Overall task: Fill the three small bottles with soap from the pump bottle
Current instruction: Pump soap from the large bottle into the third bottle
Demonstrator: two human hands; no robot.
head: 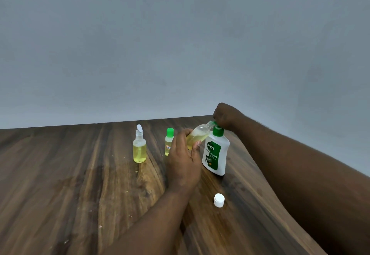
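The white pump bottle (216,153) with a green label and green pump stands on the wooden table (80,184). My right hand (225,116) sits curled on top of its pump head. My left hand (184,159) grips a small clear bottle (199,134), partly filled with yellow soap, tilted with its open mouth at the pump spout. Two more small bottles stand to the left: a clear one with a white flip cap (139,147), full of yellow soap, and a green-capped one (169,141) partly hidden behind my left hand.
A loose white cap (219,200) lies on the table in front of the pump bottle, between my forearms. A plain grey wall rises behind the table's far edge. The table's right edge runs under my right forearm.
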